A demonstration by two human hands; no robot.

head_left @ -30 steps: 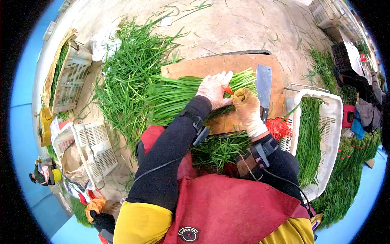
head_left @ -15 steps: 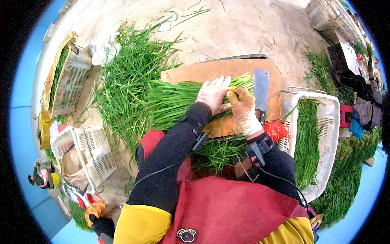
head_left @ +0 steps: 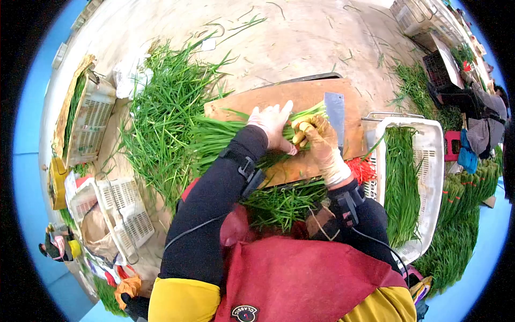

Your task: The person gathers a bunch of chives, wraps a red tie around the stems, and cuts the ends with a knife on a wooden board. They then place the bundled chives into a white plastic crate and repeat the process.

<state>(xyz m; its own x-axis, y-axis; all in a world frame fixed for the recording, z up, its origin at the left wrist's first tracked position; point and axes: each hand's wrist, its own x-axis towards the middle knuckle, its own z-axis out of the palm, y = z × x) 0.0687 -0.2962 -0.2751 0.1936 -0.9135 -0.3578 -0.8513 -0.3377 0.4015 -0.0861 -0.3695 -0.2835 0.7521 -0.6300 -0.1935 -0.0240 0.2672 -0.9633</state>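
Observation:
A bunch of garlic chives (head_left: 217, 134) lies across the wooden board (head_left: 284, 94), its pale cut ends toward the right. My left hand (head_left: 272, 126), in a thin pale glove, is wrapped over the bunch near those ends. My right hand (head_left: 320, 147), in a yellow-stained glove, has its fingers curled together against the stems. A bit of orange-red shows at the bunch between my hands; what the right fingers pinch is hidden. Beside the stems, a cleaver (head_left: 335, 115) lies flat on the board. Red ties (head_left: 360, 170) are heaped by my right wrist.
Loose chives (head_left: 166, 112) are piled on the floor at left. To the right stands a white crate (head_left: 433, 182) holding chives. More crates (head_left: 92, 121) line the left side. Tied bunches (head_left: 456, 236) lie far right, near a seated person (head_left: 483, 126).
The view has shifted slightly. My left hand has raised its fingers a little off the bunch, and the right fingers have curled and turned beside the stems.

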